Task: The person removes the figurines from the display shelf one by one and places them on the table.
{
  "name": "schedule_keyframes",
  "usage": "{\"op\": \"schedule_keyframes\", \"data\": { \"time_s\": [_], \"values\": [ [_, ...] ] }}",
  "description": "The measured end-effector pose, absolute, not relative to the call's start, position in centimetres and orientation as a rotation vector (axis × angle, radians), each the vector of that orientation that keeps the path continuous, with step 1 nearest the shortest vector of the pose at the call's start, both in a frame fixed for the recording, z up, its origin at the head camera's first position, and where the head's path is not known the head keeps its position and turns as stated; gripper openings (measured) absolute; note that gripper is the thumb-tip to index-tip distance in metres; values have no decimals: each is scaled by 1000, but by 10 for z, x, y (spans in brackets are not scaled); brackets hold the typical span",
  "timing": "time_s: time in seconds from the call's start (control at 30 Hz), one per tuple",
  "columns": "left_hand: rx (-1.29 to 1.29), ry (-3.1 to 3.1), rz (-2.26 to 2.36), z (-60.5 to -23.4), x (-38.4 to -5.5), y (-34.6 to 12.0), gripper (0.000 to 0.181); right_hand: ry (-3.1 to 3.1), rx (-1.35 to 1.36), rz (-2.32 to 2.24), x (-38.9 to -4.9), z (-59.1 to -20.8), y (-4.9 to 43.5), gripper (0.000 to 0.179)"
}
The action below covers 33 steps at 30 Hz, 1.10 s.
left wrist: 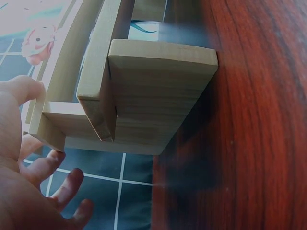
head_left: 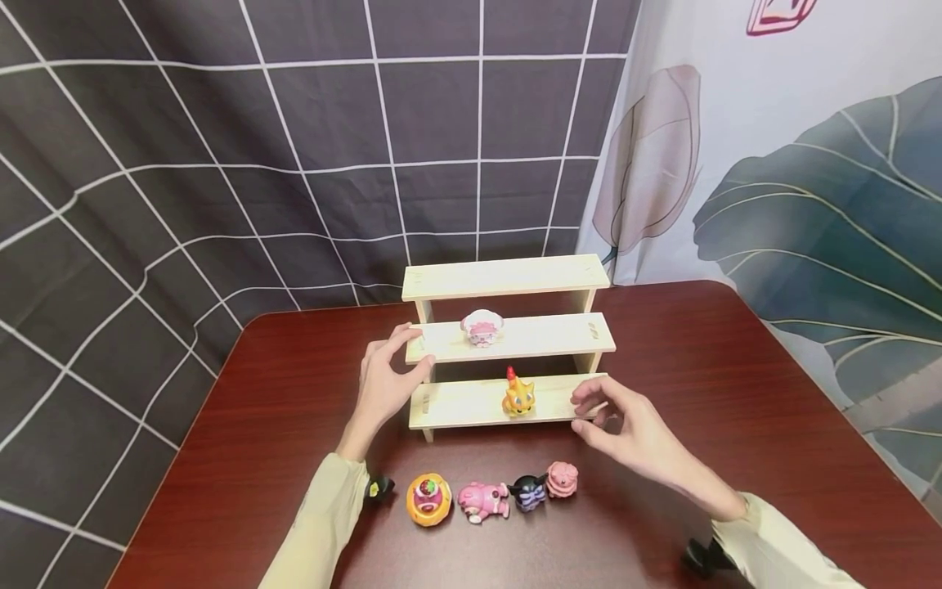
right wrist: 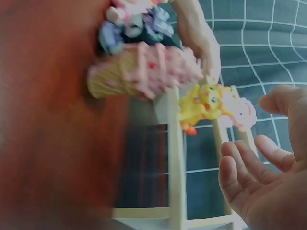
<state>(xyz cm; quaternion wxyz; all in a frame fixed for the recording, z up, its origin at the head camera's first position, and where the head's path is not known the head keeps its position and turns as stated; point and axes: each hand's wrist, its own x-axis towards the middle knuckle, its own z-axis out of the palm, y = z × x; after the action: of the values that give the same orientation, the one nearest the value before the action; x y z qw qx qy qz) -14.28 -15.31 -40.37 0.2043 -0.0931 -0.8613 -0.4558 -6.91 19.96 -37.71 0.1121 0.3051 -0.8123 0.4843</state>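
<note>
A pale wooden three-step display stand [head_left: 508,278] stands on the table. My left hand [head_left: 386,372] pinches the left end of its middle step, thumb at the front edge and forefinger toward the back; the other fingers spread in the left wrist view. My right hand [head_left: 625,421] hovers with loosely bent fingers by the right end of the bottom step, holding nothing. A white-and-pink figurine [head_left: 482,328] sits on the middle step. A yellow figurine [head_left: 519,398] with a red-tipped tail stands on the bottom step.
In front of the stand lie an orange round toy [head_left: 429,501], a pink figurine [head_left: 483,500], a black-and-purple figurine [head_left: 528,493] and a pink ice-cream-cone toy [right wrist: 144,71]. A small black toy [head_left: 380,488] shows beside the left sleeve. A gridded dark curtain [head_left: 427,106] hangs behind.
</note>
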Motion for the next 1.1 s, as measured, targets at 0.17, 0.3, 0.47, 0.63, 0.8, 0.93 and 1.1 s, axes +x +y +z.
{"op": "schedule_keyframes", "data": {
  "time_s": [0.17,0.3,0.47,0.63,0.8,0.93,1.1],
  "values": [
    [-256,-2402,-1271,-403,-142,-153,42,-2365,903,1440,-90,-366,194,33],
    [-258,-2400,-1275,-403,-142,-152,42,-2362,893,1451,-105,-361,189,31],
    [-249,-2404,-1274,-403,-142,-152,41,-2368,893,1435,-120,-357,182,34],
    [-247,-2402,-1278,-403,-143,-153,41,-2374,891,1437,-131,-352,174,34],
    [-256,-2397,-1279,-403,-144,-153,41,-2365,892,1458,-138,-348,167,33],
    [-264,-2396,-1283,-404,-144,-153,41,-2374,887,1470,-141,-346,162,34],
    [-262,-2396,-1284,-404,-143,-154,42,-2391,875,1487,-144,-344,158,34]
  ]
}}
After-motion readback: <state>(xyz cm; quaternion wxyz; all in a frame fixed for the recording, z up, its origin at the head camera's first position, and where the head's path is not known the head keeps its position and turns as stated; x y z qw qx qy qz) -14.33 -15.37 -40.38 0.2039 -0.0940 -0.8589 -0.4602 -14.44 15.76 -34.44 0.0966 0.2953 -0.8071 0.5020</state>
